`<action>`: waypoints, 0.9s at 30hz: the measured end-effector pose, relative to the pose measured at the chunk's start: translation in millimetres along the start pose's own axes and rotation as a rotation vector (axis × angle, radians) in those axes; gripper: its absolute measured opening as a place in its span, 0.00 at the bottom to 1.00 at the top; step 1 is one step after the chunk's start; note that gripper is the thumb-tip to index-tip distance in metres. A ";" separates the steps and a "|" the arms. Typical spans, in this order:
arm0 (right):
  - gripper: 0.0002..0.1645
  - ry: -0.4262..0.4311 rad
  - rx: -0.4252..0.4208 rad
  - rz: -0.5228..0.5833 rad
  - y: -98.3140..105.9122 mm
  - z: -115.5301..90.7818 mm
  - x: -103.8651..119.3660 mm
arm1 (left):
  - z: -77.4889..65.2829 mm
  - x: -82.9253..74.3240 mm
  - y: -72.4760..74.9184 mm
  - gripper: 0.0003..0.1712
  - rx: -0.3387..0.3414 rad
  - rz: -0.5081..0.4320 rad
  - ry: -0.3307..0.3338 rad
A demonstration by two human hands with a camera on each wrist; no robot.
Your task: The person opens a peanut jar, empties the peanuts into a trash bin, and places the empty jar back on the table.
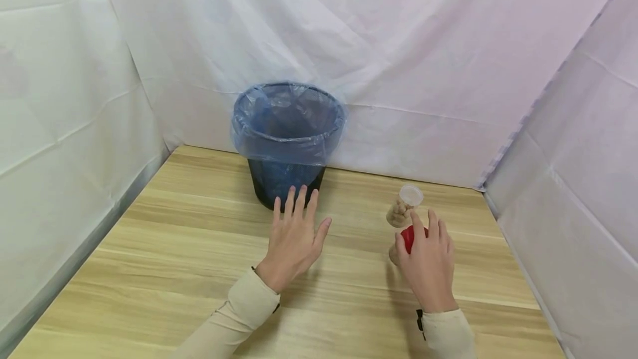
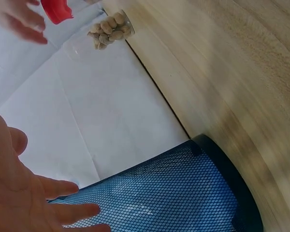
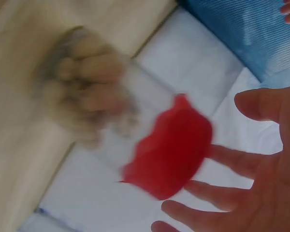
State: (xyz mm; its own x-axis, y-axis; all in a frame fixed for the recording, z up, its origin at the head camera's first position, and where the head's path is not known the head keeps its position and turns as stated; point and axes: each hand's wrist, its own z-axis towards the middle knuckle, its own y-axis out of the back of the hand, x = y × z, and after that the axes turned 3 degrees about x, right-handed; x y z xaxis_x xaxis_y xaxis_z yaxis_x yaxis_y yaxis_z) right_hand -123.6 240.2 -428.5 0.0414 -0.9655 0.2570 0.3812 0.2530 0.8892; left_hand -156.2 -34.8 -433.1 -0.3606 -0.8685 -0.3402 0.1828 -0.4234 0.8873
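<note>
In the head view my right hand (image 1: 430,262) hovers close over a jar with a red scalloped cover (image 1: 407,238). Its fingers are spread and loosely bent, and the fingertips overlap the cover (image 3: 171,150) in the right wrist view, the thumb apart from it. Tan nut-like pieces (image 3: 87,82) fill the blurred clear jar under that cover. Just behind stands a second clear jar (image 1: 399,213) of similar pieces, with a pale round top. My left hand (image 1: 295,242) holds nothing; palm down, fingers spread, it hovers over the table in front of the bin.
A black mesh bin (image 1: 256,173) with a blue plastic liner (image 1: 289,151) stands at the back, left of the jars. White cloth walls (image 1: 423,60) enclose the wood-grain table (image 1: 164,270) at the back and both sides.
</note>
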 end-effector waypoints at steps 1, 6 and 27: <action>0.32 0.002 0.006 0.000 -1.7 -0.9 -2.7 | 0.0 0.4 0.0 0.40 -0.001 0.001 0.001; 0.28 0.022 0.012 0.009 -11.0 -4.4 -12.3 | -0.4 2.3 -0.5 0.40 0.003 0.001 0.008; 0.30 0.003 0.247 0.351 4.4 10.8 0.6 | 0.1 -6.3 0.2 0.43 0.048 -0.092 0.008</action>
State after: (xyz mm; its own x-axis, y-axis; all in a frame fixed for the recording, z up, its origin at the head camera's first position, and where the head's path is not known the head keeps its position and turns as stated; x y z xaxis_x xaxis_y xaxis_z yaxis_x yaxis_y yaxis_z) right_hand -131.9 241.4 -420.3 0.1321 -0.8181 0.5598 0.1110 0.5734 0.8117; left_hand -154.0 -29.4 -430.8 -0.3669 -0.8285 -0.4231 0.1053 -0.4889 0.8660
